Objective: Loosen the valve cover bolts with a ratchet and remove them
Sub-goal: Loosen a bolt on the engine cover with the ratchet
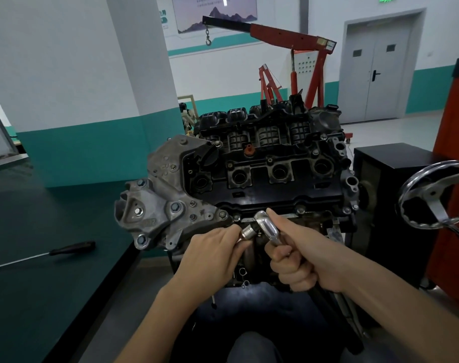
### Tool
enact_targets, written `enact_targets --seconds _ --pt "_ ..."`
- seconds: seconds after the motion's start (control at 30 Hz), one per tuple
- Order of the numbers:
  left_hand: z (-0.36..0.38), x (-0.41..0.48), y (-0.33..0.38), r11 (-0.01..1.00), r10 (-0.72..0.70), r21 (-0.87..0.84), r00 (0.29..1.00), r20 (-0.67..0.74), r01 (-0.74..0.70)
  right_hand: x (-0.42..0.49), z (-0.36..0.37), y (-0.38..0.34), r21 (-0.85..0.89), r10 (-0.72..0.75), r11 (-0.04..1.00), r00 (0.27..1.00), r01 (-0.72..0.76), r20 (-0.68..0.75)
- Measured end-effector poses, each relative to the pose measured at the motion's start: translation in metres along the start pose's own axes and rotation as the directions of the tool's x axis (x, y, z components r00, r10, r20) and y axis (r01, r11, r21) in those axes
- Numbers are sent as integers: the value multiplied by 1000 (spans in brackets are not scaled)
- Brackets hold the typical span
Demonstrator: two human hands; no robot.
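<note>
Fingers (233,231) of left hand (210,255) pinch the socket (248,231), hiding its tip; right hand (299,260) grips the ratchet (269,226).

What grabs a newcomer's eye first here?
Centre frame, the black valve cover tops the engine on its stand. At its near edge the right hand grips a chrome ratchet while the left hand pinches the socket. A red engine hoist stands behind, and a chrome handwheel sits at right.
</note>
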State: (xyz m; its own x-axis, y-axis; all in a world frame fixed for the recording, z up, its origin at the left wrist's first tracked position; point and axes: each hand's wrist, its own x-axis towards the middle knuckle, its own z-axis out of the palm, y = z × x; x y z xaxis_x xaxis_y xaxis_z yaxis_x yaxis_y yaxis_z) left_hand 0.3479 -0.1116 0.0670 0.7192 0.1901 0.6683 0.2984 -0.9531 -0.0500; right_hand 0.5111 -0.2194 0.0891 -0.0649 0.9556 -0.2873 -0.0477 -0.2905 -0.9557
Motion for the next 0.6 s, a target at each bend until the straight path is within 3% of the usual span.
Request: enact_targets --seconds 0.07,0.2,0.43,0.6 --pt "-3 1 -1 1000 27 6 998 64 -27 -2 0 2 -23 30 999 999 -30 -17" --pt "-3 2 1 994 -35 -98 981 193 54 -5 2 4 -30 50 998 998 -51 -35" --pt "-7 2 12 994 19 106 997 78 -27 -8 7 6 83 60 995 998 -60 1" --pt "-5 -2 17 990 2 139 997 75 -13 -10 9 9 126 84 988 996 -88 35"
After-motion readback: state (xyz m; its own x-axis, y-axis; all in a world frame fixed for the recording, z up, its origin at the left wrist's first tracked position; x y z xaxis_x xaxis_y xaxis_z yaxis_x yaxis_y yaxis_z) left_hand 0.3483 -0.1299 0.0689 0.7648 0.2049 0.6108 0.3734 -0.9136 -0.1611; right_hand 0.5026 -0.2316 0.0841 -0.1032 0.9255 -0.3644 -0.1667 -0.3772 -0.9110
